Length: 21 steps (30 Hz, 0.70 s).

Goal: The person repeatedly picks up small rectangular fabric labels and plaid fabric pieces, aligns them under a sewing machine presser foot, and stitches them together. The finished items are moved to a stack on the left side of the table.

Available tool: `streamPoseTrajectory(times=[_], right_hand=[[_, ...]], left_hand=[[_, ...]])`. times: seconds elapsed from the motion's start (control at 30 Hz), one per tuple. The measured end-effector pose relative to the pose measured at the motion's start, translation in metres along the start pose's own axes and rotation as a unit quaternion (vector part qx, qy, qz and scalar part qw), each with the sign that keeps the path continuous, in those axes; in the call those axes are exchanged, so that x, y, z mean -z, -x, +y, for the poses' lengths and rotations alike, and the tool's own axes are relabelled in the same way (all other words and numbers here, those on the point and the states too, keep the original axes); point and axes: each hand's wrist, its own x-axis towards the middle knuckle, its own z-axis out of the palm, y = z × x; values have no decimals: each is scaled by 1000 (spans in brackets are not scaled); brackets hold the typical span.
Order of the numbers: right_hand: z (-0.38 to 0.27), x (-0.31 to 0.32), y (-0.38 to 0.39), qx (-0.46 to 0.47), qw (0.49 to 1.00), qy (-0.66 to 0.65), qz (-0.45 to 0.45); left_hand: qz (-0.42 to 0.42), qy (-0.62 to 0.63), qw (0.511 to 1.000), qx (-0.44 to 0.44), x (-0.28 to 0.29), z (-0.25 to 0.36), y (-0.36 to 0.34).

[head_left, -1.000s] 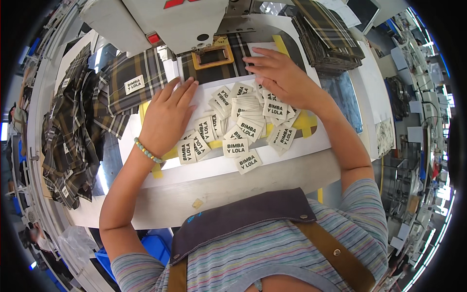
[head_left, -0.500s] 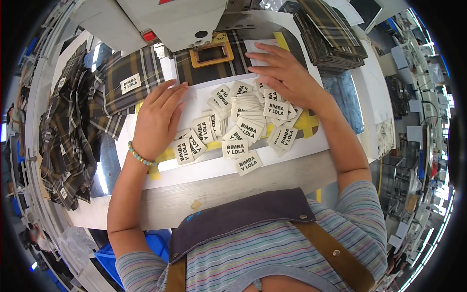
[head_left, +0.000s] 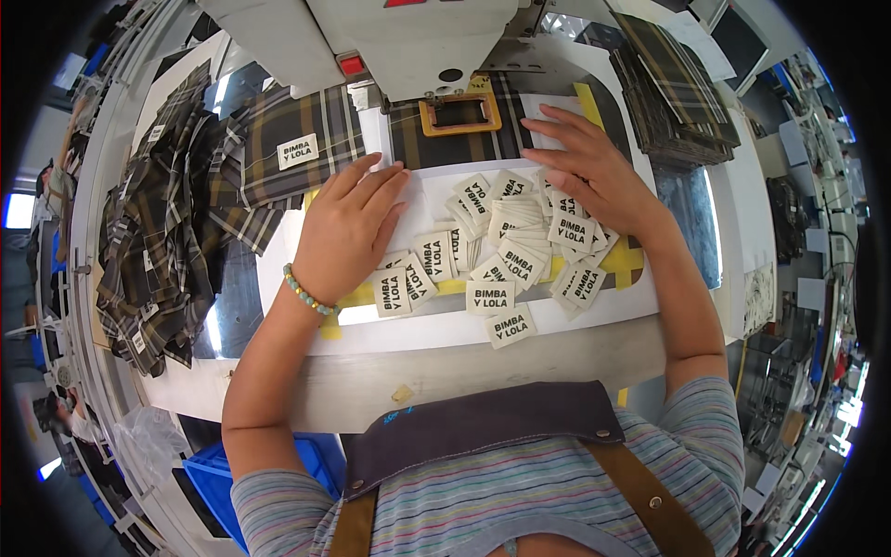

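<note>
My left hand rests at the front edge of a dark plaid fabric piece, fingers stretched out and holding nothing. My right hand is spread out, its fingertips near a whitish sheet on the right of that piece. An orange rectangular frame lies on the plaid beneath the sewing machine head. Between my hands, many cream square labels with dark print are heaped on a white board; some overlap under my right palm.
Left of the machine, a plaid piece bears one label. Farther left hangs a crumpled heap of plaid pieces. At the back right stands a tall stack of plaid pieces. A blue bin sits below the table's front edge.
The whole view has shifted, so the scene sits farther right and slightly lower in the picture. Both hands keep nearly the same place over the fabric and labels.
</note>
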Motion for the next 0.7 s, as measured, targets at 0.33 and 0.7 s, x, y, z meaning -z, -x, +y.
streamPoseTrajectory(times=[0.33,0.7], right_hand=[[3,-3,1,18,1000,10,4],[-72,13,57,36,998,54,22]], left_hand=[[8,10,1000,-12,-2,1,-2],[-3,113,994,9,12,15,35]])
